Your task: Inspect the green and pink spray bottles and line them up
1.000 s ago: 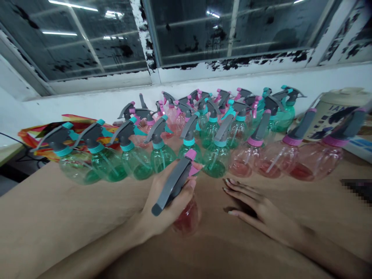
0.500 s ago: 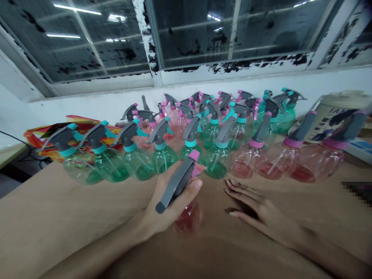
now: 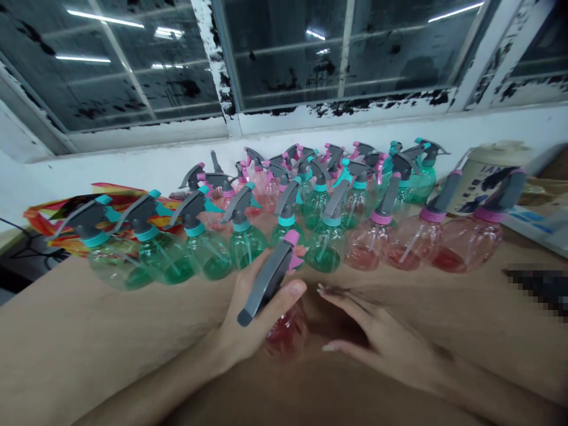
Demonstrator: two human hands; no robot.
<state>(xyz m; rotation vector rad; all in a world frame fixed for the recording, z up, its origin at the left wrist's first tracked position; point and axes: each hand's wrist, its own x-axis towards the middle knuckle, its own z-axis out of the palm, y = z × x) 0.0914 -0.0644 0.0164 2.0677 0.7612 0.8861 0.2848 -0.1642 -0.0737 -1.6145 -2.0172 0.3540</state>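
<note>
My left hand is wrapped around the neck of a pink spray bottle with a grey and pink trigger head. Red liquid shows in the bottle, which is at the near middle of the table. To its right, my right hand has its fingers stretched out and apart, the fingertips pointing at the bottle without touching it. Just beyond my hands runs a row of spray bottles, with green ones on the left and middle and pink ones on the right.
More green and pink spray bottles crowd behind the front row, near the wall. A beige lidded jug stands at the right, and a red and orange bag lies at the left. At the right edge is a dark pixelated object.
My right hand has come leftward, closer to the pink spray bottle. My left hand keeps its hold on that bottle. The view has turned slightly to the right.
</note>
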